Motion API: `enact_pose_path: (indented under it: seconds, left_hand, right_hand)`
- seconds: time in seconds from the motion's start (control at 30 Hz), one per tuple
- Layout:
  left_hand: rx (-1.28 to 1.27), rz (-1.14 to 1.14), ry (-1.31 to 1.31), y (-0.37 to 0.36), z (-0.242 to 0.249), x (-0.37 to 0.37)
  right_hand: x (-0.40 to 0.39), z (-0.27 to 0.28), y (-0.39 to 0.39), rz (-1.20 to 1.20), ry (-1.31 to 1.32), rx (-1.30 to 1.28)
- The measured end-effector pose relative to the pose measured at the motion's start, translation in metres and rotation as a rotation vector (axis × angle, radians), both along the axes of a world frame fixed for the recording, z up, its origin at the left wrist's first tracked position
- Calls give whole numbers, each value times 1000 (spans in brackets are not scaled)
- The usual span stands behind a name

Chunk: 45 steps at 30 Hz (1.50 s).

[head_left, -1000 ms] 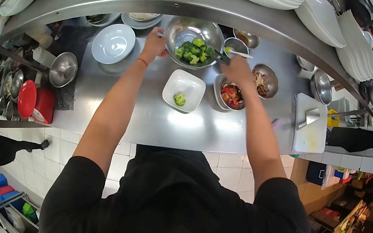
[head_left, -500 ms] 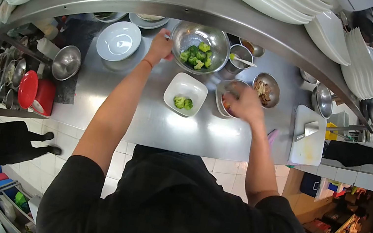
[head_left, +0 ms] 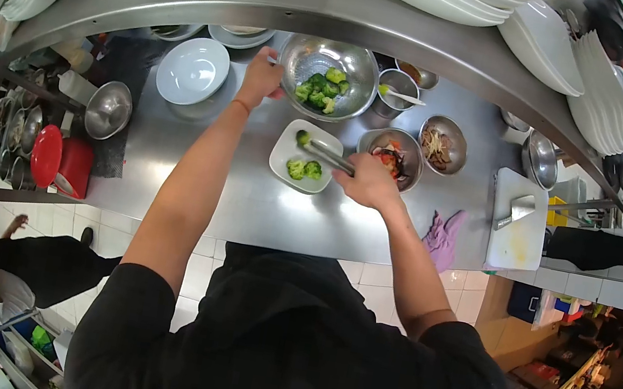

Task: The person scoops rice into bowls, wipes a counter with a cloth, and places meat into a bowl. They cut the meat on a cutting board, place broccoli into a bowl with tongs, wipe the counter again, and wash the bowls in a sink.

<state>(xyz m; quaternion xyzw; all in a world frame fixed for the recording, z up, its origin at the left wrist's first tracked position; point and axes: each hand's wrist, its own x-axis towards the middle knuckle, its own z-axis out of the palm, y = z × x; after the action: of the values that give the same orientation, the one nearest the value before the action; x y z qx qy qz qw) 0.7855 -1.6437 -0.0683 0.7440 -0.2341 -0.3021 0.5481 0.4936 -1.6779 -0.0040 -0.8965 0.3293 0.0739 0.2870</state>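
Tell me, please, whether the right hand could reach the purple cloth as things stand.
Probably yes: the purple cloth lies uncovered on the counter beside the right forearm, though the right hand holds tongs it may need to put down.

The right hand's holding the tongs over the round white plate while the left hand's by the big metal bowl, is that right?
Not quite, the place is wrong: in the head view, the right hand holds the tongs over the square white dish. The left hand is by the big metal bowl.
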Motion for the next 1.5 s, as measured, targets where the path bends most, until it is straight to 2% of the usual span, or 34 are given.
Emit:
enact_pose_path:
  seconds: [0.07, 0.13, 0.27, 0.33, 0.4, 0.47, 0.53, 0.57, 0.63, 0.73, 0.8, 0.87, 0.97, 1.03, 1.13, 1.23, 1.3, 1.4, 1.43, 1.5]
  left_hand:
    - [9, 3, 33, 1, 2, 1]
    - [12, 8, 42, 4, 1, 0]
    - [-2, 32, 48, 1, -5, -1]
    - [13, 51, 50, 2, 4, -5]
    - [34, 66, 59, 2, 6, -7]
    - [25, 40, 25, 3, 4, -4]
    - [11, 46, 29, 3, -1, -2]
    - [-3, 45, 31, 1, -2, -2]
    - [7, 44, 39, 1, 0, -3]
    - [21, 51, 42, 1, 1, -3]
    - [23, 43, 35, 0, 3, -4]
    - [40, 50, 64, 1, 5, -8]
    - [27, 59, 56, 5, 8, -12]
    - [25, 55, 61, 7, 7, -10]
    - [18, 58, 62, 6, 6, -8]
    - [28, 58, 46, 5, 4, -4]
    - [30, 55, 39, 3, -1, -4]
    - [20, 57, 14, 2, -5, -1]
    - [26, 55, 37, 1, -6, -2]
    - [7, 54, 73, -2, -10, -2]
  right_hand:
    - [0, 18, -14, -8, -29, 68]
    - [4, 27, -45, -131, -133, -117]
    - [59, -48, -111, -173, -119, -263]
    - [69, -49, -113, -159, -108, -304]
    - [48, -15, -98, -254, -173, -128]
    - [11, 40, -65, -100, -169, -210]
    - [-22, 15, -52, 66, -259, -217]
    - [-26, 14, -39, 68, -262, -221]
    - [-25, 13, -17, -14, -77, -82]
    - [-4, 35, -39, -91, -140, -120]
    - [32, 20, -71, -224, -148, -143]
    - [69, -38, -110, -213, -192, -289]
    - [90, -65, -121, -197, -244, -280]
    - [65, -29, -103, -207, -243, -189]
    - [9, 56, -57, -51, -131, -229]
    - [-19, 41, -27, 70, -32, -271]
    - [-16, 26, -10, 109, 212, -285]
    - [-7, 45, -18, 35, 35, -326]
    - [5, 60, -22, -54, 91, -245]
    - [39, 25, -58, -83, 16, -227]
